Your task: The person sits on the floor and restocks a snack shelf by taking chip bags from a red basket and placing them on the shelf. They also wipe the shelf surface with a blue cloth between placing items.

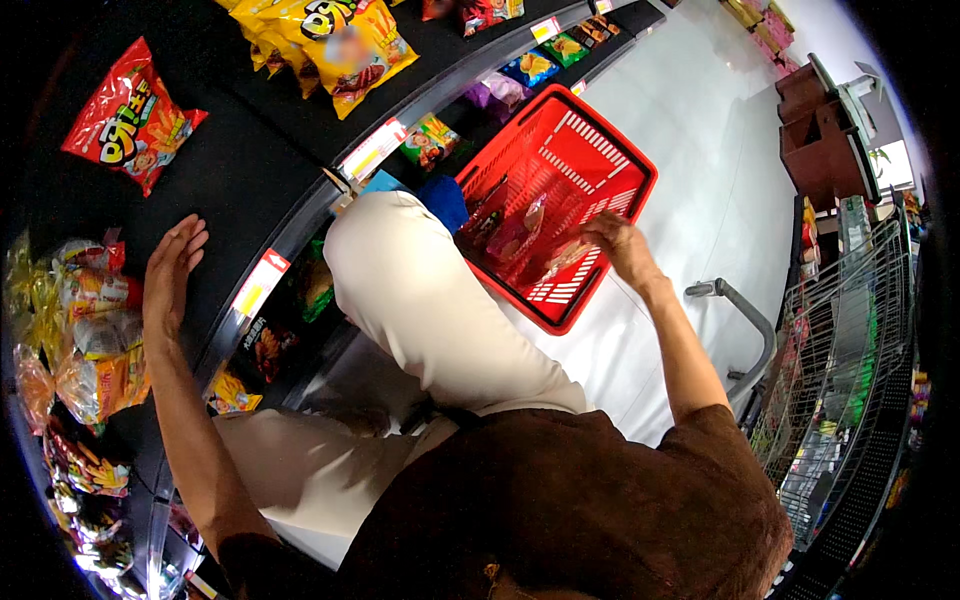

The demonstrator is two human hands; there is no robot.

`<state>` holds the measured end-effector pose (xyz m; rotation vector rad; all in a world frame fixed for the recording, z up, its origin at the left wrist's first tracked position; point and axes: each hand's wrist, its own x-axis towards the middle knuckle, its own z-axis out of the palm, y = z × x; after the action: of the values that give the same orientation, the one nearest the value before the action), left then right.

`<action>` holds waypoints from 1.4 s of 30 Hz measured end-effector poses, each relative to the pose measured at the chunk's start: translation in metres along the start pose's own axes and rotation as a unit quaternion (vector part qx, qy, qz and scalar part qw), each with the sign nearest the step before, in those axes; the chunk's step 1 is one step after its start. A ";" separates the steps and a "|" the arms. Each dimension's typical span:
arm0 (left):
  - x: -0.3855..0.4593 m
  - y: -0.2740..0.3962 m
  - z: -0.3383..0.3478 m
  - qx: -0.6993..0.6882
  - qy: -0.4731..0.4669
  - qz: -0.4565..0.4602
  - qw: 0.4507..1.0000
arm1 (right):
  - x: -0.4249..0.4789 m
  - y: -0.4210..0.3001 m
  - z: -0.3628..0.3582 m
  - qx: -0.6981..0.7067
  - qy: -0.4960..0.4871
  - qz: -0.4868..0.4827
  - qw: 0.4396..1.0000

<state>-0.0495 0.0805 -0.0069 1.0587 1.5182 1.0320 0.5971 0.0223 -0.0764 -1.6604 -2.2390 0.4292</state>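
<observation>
My left hand (174, 259) is over the black shelf (232, 161), with nothing in it and its fingers loosely extended. Just left of it are several plastic-wrapped snack packs (101, 315). Above it, a red snack bag (135, 120) lies by itself on the shelf. My right hand (621, 244) reaches over the near right side of a red plastic shopping basket (646, 172), fingers curled downward. Close to those fingertips is a clear packet (564, 261); whether they grip it is unclear. Other packets (517, 229) lie in the basket, partly in shade.
Yellow snack bags (352, 52) stand farther along the shelf. Price tags (261, 281) line its edge, and a lower shelf holds more bags (429, 141). My bent knee (375, 240) is beside the basket. A wire shopping cart (832, 360) and brown cabinets (825, 142) stand to the right.
</observation>
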 end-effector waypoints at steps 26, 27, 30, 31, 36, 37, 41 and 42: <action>-0.003 0.013 -0.011 -0.081 0.183 0.140 0.970 | 0.312 -0.406 -0.044 0.122 0.273 -0.432 0.851; -0.001 0.012 -0.014 -0.078 0.193 0.141 0.968 | 0.321 -0.416 -0.034 0.122 0.277 -0.434 0.849; 0.004 0.012 -0.015 -0.096 0.216 0.159 0.959 | 0.348 -0.438 -0.006 0.109 0.268 -0.422 0.859; 0.006 0.010 -0.017 -0.103 0.213 0.159 0.959 | 0.353 -0.445 0.002 0.099 0.268 -0.416 0.863; 0.022 -0.001 -0.021 -0.109 0.206 0.150 0.961 | 0.367 -0.472 0.032 0.083 0.268 -0.396 0.874; 0.024 -0.001 -0.019 -0.102 0.208 0.145 0.962 | 0.369 -0.475 0.036 0.077 0.272 -0.391 0.876; 0.030 0.001 -0.017 -0.097 0.202 0.142 0.964 | 0.379 -0.481 0.045 0.085 0.276 -0.360 0.887; 0.031 -0.001 -0.018 -0.095 0.201 0.141 0.965 | 0.379 -0.482 0.046 0.108 0.271 -0.371 0.882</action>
<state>-0.0713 0.1082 -0.0130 0.9870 1.5694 1.6382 0.0578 0.2485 0.1140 -0.6001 -2.0742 0.0011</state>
